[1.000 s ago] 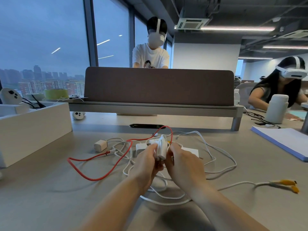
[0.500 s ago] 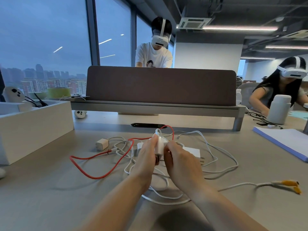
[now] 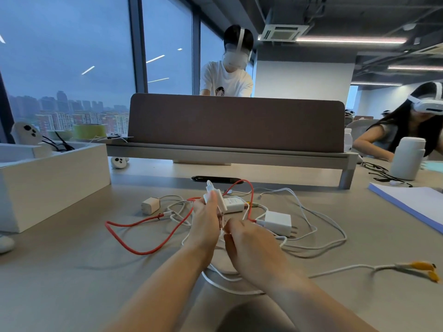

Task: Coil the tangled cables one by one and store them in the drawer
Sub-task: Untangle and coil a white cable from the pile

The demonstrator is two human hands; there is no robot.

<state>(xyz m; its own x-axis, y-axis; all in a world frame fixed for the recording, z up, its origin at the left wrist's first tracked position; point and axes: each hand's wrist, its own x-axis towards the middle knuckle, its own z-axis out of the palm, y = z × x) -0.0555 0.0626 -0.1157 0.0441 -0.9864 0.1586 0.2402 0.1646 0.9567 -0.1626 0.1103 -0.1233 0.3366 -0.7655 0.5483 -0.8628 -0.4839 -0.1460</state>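
One white cable bundle [image 3: 217, 194], long axis upright

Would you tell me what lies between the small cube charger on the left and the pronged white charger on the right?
In the head view: tangled white cables, a red cable, and the left hand holding a white adapter.

A brown divider [image 3: 236, 123] spans the desk [image 3: 72, 271] — white bottle [image 3: 407, 158], paper stack [image 3: 412, 202] at right.
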